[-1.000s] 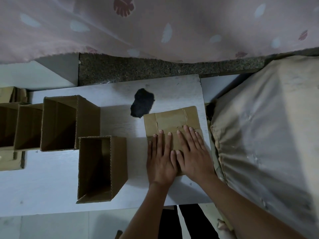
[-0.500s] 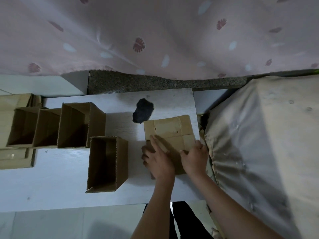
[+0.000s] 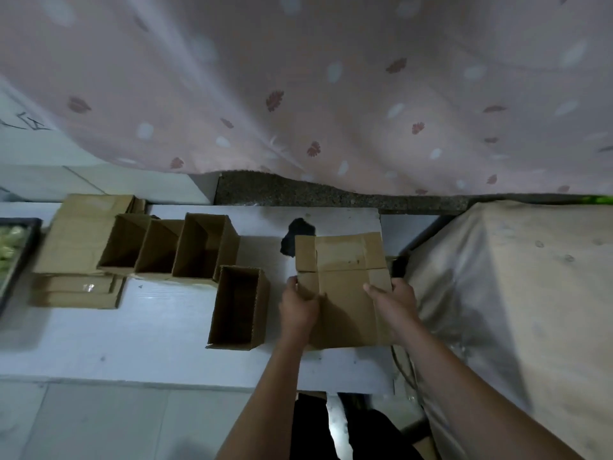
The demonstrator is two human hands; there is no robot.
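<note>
A flattened brown cardboard box with creased flaps is lifted off the white table at its right end. My left hand grips its left edge, fingers curled round the flap. My right hand grips its right edge, thumb on top. Left of it, an opened-up cardboard box stands on the table with its open top facing me.
Three more opened boxes stand in a row at the back left, beside a stack of flat cardboard. A dark patch marks the table. A beige covered mass stands at the right. A pink patterned curtain hangs behind.
Both hands went from pressing flat on the cardboard to gripping its left and right edges, and the piece has lifted and spread wider. The camera has tilted up.
</note>
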